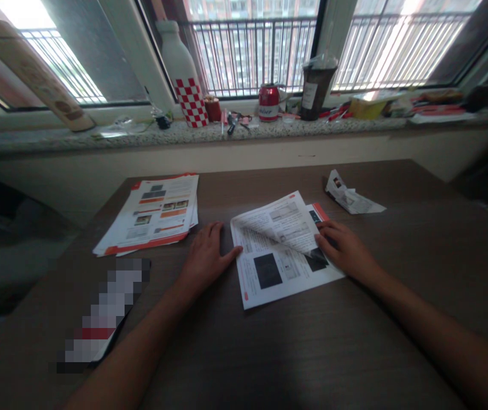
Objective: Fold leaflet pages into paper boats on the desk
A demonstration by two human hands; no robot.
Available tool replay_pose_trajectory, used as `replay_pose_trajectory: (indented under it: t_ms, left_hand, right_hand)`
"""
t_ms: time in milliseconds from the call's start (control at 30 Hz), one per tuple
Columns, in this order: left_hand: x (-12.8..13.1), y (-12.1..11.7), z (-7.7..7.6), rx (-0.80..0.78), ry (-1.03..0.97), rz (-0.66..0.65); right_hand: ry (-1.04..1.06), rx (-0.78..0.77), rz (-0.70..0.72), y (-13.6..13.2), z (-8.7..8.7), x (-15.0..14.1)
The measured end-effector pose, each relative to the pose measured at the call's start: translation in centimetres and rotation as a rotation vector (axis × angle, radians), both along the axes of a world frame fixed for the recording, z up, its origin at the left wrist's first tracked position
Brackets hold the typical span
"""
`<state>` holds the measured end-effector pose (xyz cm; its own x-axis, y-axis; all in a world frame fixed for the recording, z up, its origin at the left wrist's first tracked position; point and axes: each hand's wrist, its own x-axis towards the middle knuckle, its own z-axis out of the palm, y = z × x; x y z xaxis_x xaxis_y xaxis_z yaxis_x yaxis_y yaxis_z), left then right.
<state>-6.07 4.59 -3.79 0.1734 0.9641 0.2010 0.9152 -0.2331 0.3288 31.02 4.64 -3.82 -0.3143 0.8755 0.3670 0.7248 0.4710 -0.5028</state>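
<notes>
L hand (204, 257) flat by leaflet (284, 250); R hand (343, 249) on fold

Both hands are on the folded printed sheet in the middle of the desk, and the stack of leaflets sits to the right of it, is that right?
Not quite. The head view shows the stack of leaflets to the left of the folded printed sheet, not the right. The left hand and right hand do both touch the sheet's edges on the desk.

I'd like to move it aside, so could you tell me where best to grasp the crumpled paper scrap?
Pinch the crumpled paper scrap at its raised, bunched left end, coming from above; its right tip lies flat against the table, so probably harder to grip.
</notes>
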Motion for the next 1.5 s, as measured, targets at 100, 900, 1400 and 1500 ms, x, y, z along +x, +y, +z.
replay_pose_trajectory:
  t_ms: [100,900,1400,1500]
  left_hand:
    - [0.0,0.0,0.0,-0.001,0.005,-0.006]
    - [1.0,-0.8,1.0,-0.084,0.137,-0.397]
    - [0.4,-0.8,1.8,-0.133,0.168,-0.384]
    - [-0.3,-0.7,2.2,-0.146,0.174,-0.381]
  right_hand:
    - [0.000,-0.019,-0.021,0.2,-0.2,0.2]
    - [-0.226,0.089,0.132,0.0,-0.2,-0.3]
    - [-0.308,-0.007,0.157,-0.2,0.1,0.8]
    - [-0.330,0.005,0.113,-0.2,0.1,0.9]
